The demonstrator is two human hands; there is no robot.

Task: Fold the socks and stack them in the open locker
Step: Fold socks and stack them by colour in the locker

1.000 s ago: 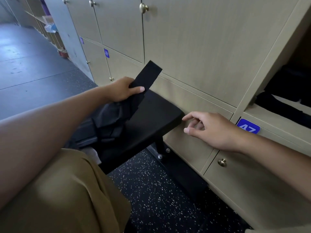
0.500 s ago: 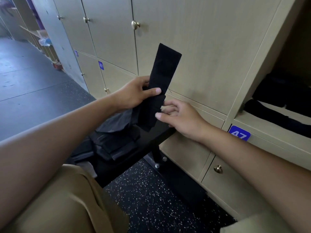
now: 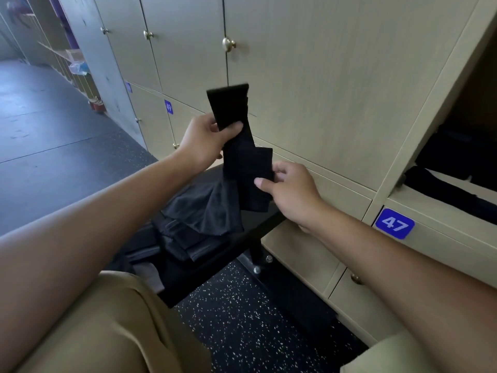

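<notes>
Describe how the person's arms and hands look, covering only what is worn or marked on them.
Both forearms are bare from the frame edge to the wrists: no sleeves, watch or bracelets show. The left hand and the right hand wear no gloves, and no rings are visible. The nails that show look short and unpainted. No markings can be made out on either arm.

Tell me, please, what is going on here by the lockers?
A person seated at a black bench is handling a black sock in front of the lockers. The left hand grips the sock near its upper end, and the right hand pinches its lower part, so it hangs between them, not yet folded. More dark clothes lie heaped on the bench. The open locker on the right, above the number 47 label, already holds dark items.
</notes>
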